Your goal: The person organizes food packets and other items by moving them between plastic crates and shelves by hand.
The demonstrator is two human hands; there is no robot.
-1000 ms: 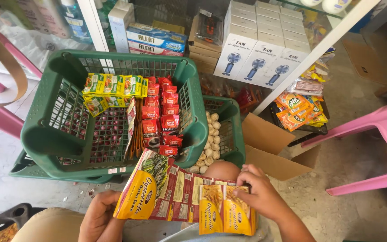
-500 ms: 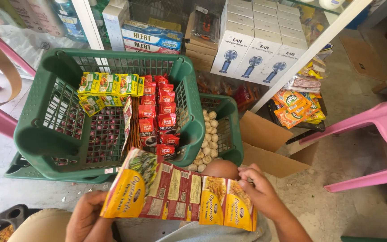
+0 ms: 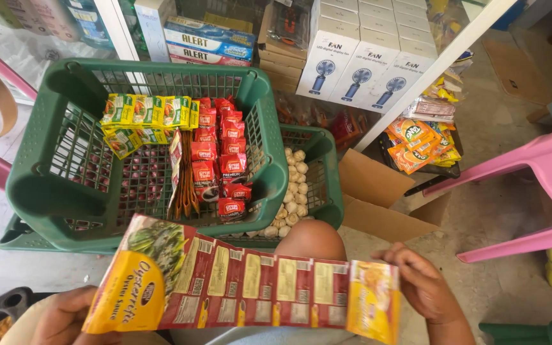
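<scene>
- Left hand and right hand, each grip closed on one end of a glossy sachet strip, stretched flat above the lap
- Beyond: green slatted plastic basket holding small foil packets

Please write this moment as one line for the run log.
left hand: holds sachet strip at yellow end | right hand: holds other end | strip: stretched flat over lap | green basket: ahead, holds red and yellow-green packets

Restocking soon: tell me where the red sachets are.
Head view: red sachets lie in the top green basket, right of centre, beside the yellow-green packets.
</scene>
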